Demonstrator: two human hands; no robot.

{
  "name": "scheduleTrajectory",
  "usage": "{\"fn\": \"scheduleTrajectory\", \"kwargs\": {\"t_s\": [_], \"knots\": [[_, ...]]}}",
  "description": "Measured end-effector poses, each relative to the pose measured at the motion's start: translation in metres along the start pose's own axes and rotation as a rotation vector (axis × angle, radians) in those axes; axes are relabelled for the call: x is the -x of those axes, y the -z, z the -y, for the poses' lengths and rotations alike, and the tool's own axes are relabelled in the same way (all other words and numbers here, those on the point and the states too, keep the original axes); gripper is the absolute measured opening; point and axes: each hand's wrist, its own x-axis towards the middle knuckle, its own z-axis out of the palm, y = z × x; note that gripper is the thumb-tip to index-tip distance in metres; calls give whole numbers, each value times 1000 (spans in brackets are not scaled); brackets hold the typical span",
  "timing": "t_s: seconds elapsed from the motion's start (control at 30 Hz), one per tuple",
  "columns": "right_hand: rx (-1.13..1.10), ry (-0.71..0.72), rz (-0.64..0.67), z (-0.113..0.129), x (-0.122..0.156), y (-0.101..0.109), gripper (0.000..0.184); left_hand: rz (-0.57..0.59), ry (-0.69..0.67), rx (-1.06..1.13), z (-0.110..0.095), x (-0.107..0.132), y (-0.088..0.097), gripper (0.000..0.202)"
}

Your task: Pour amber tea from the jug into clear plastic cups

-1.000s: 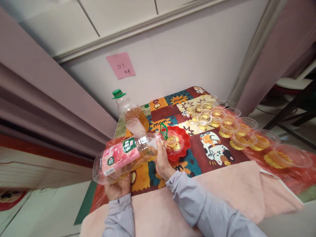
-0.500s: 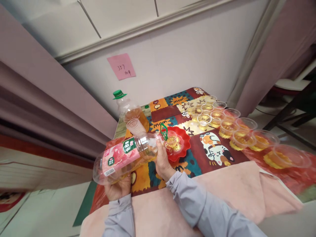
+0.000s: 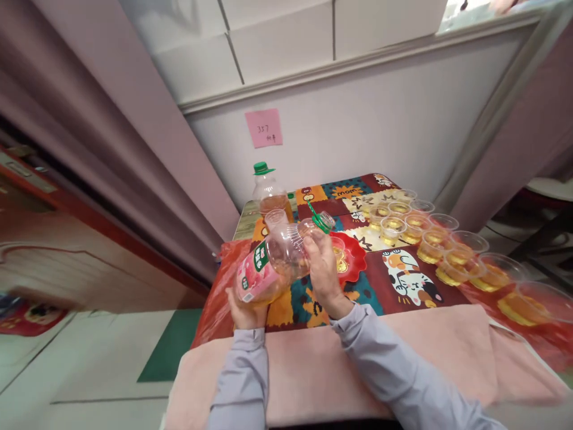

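A large clear juice bottle (image 3: 277, 260) with a pink label is tilted in both hands, its uncapped mouth up and to the right. My left hand (image 3: 247, 309) supports its base from below. My right hand (image 3: 323, 272) wraps round the bottle below its neck, where a green ring and strap hang. Some pale yellow liquid lies along its lower side. Behind my right hand, a red scalloped plate (image 3: 357, 258) holds a clear cup (image 3: 339, 251), partly hidden. Just behind the bottle stands a stack of clear plastic cups (image 3: 276, 219).
A second juice bottle (image 3: 271, 194) with a green cap stands by the wall. Several cups of yellow drink (image 3: 434, 245) fill the table's right side. A pink cloth (image 3: 308, 379) covers the front edge; red plastic film (image 3: 221, 286) hangs at the left.
The bottle has turned from nearly level to mouth-up, and its mouth has come away from the cup on the red plate. My view has shifted to the left.
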Motion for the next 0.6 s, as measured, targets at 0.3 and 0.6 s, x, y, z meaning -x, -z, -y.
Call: {"fn": "scheduleTrajectory", "kwargs": {"t_s": [0.3, 0.6], "knots": [[638, 157, 132, 25, 16, -27, 65, -169, -199, -439, 7, 6, 23, 108], [651, 336, 457, 15, -14, 3, 64, 5, -484, -1025, -1, 5, 38, 117]]}}
